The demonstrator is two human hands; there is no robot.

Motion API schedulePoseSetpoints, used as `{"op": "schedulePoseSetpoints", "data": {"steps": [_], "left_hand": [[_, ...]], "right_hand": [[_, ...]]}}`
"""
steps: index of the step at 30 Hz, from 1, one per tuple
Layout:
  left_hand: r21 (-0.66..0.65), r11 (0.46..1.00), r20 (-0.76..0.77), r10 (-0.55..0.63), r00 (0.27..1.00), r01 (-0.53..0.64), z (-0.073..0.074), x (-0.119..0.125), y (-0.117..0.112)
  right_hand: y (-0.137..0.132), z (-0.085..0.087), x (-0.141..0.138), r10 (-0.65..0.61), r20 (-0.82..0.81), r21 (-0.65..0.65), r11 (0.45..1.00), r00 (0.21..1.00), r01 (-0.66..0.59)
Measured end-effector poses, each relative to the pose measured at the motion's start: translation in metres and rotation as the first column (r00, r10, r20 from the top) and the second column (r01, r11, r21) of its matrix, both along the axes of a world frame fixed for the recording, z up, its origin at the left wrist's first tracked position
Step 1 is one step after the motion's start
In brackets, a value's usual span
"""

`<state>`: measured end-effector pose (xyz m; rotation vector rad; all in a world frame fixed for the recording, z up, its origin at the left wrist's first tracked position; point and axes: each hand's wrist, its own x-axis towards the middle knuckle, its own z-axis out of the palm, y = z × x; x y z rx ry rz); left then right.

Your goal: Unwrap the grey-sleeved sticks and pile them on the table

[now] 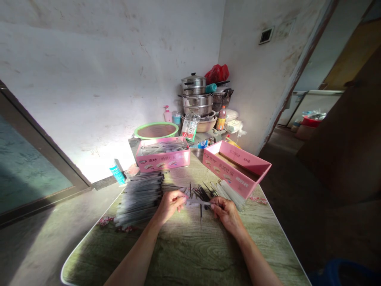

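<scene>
Pale strip (196,203) is held between both hands, one end pinched by the left hand (172,205), the other by the right hand (225,211); whether it is single cannot quite be told. Two-handed handling seems the step in hand; a light, steady pinch is probably called for next. Dark sticks (203,194) are spread just beyond the hands.

The single view looks from the head, forward and down across the surface (193,254). The hands (170,205) are near, the wall (119,71) farther off.
</scene>
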<state>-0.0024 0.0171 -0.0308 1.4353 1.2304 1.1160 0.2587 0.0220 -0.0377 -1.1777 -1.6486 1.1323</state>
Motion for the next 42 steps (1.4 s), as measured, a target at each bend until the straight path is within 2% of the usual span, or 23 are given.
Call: {"op": "schedulePoseSetpoints", "data": {"steps": [4, 10, 17, 21, 28, 35, 42], "left_hand": [[0.014, 1.000, -0.001, 0.026, 1.000, -0.026, 0.003, -0.004, -0.001], [0.024, 0.997, 0.028, 0.069, 0.997, -0.069, 0.006, -0.006, 0.000], [0.003, 0.985, 0.051, 0.170, 0.984, -0.170, 0.010, -0.004, 0.000], [0.004, 0.993, 0.062, 0.120, 0.991, -0.120, 0.008, -0.004, 0.000], [0.002, 1.000, 0.052, 0.023, 0.998, -0.024, 0.000, -0.001, 0.001], [0.000, 1.000, 0.026, 0.016, 1.000, -0.016, -0.002, -0.002, 0.003], [0.009, 1.000, 0.076, 0.004, 0.997, -0.004, 0.002, -0.002, 0.001]], "right_hand": [[0.000, 0.001, 0.003, -0.012, -0.083, -0.028, 1.000, 0.996, 0.009], [0.000, 0.008, 0.011, -0.049, -0.078, -0.021, 0.999, 0.996, 0.047], [0.002, 0.011, 0.015, -0.102, -0.097, -0.039, 0.994, 0.990, 0.098], [0.001, 0.011, 0.015, -0.113, -0.109, -0.038, 0.993, 0.988, 0.109], [-0.004, 0.016, 0.008, -0.087, -0.048, 0.039, 0.995, 0.995, 0.089], [-0.002, 0.009, 0.010, -0.063, -0.032, 0.020, 0.998, 0.997, 0.064], [-0.004, 0.011, 0.009, -0.024, -0.136, -0.038, 0.999, 0.990, 0.019]]}}
